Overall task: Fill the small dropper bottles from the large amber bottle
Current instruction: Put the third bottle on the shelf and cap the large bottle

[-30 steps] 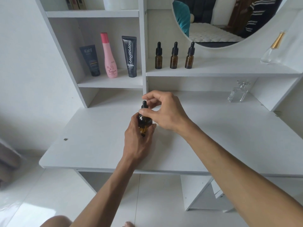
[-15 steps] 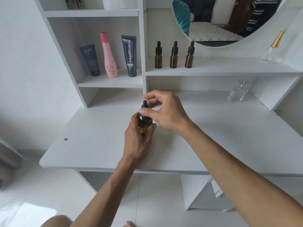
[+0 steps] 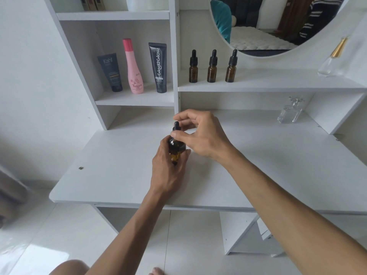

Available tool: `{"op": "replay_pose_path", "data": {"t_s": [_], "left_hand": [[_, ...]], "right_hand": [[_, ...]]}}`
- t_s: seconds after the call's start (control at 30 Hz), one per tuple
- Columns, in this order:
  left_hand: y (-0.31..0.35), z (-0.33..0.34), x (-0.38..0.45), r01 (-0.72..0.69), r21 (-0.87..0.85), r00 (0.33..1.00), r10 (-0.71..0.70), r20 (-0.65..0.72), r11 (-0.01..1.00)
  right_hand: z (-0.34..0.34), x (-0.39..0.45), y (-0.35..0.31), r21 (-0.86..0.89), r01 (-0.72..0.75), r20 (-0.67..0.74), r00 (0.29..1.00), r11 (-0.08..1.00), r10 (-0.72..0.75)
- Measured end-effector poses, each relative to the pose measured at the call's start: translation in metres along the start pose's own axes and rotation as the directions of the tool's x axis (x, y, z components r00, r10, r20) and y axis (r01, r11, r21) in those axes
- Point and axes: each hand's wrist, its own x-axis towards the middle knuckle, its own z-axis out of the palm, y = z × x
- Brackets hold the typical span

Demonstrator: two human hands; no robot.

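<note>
The large amber bottle (image 3: 176, 149) stands upright on the white desk (image 3: 119, 175), near its middle. My left hand (image 3: 168, 167) wraps around its body from the front. My right hand (image 3: 200, 133) pinches the black dropper cap (image 3: 176, 128) at the bottle's neck with thumb and fingers. Three small amber dropper bottles (image 3: 212, 67) with black caps stand in a row on the shelf under the round mirror, all closed, well behind my hands.
On the left shelf stand a dark Kahf tube (image 3: 110, 72), a pink bottle (image 3: 133, 68) and a black Glad2Glow tube (image 3: 158, 68). A clear glass perfume bottle (image 3: 290, 112) sits at the desk's back right; another with a gold cap (image 3: 333, 59) is on the right shelf.
Hardly anything differs; both hands stay on the large amber bottle, with only a slight shift of my right fingers on the cap.
</note>
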Motion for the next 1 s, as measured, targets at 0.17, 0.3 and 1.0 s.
{"op": "replay_pose_path", "data": {"t_s": [0.17, 0.3, 1.0], "left_hand": [[0.0005, -0.0006, -0.0002, -0.003, -0.006, 1.000, 0.003, 0.007, 1.000], [0.0018, -0.0007, -0.0002, -0.002, -0.004, 1.000, 0.002, 0.008, 1.000], [0.0026, -0.0011, -0.0009, 0.001, -0.020, 1.000, -0.001, 0.017, 1.000]], "right_hand": [[0.0023, -0.0007, 0.0000, -0.002, -0.005, -0.037, 0.999, 1.000, 0.004], [0.0030, -0.0011, 0.0009, 0.016, -0.012, 0.006, 1.000, 1.000, 0.012], [0.0030, -0.0013, 0.0002, 0.008, -0.001, -0.006, 1.000, 1.000, 0.001]]}}
